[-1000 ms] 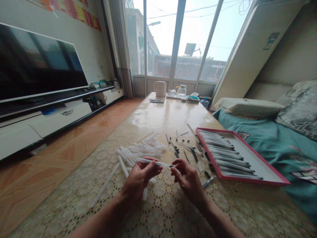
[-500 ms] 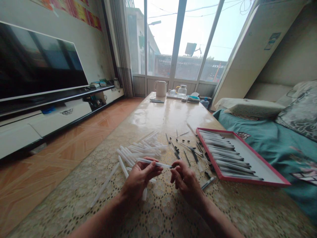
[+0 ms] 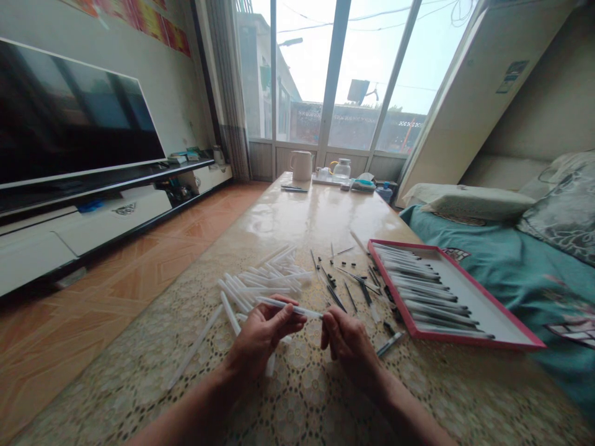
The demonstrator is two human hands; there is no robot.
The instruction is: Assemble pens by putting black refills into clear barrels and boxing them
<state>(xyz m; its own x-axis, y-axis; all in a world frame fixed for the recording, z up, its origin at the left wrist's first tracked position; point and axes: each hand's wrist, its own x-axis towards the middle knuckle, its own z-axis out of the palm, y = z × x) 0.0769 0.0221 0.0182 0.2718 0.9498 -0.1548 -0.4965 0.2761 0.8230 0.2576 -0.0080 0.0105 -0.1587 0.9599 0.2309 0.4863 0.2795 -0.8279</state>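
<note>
My left hand (image 3: 255, 341) is closed around a whitish translucent pen (image 3: 307, 311), held nearly level just above the table. Fingers of my right hand (image 3: 351, 341) pinch the pen's dark right-hand end, so that tip is mostly hidden. Beyond my left hand lies a loose heap of white pen barrels (image 3: 267, 279). Thin dark refills (image 3: 335, 298) and small black pen parts (image 3: 353, 265) are scattered beyond my right hand. To the right, a shallow red-rimmed box (image 3: 474, 285) holds a row of dark-ended pens (image 3: 432, 286).
The long table has a patterned cover (image 3: 297, 396). At its far end stand a pale jug (image 3: 302, 166), a glass pot (image 3: 342, 170) and a tray. A sofa with a teal cover (image 3: 525, 285) runs along the right; a television (image 3: 79, 118) stands left.
My right-hand fingers have closed more tightly over the pen's dark end, covering it further. My left hand and the pen stay almost in place.
</note>
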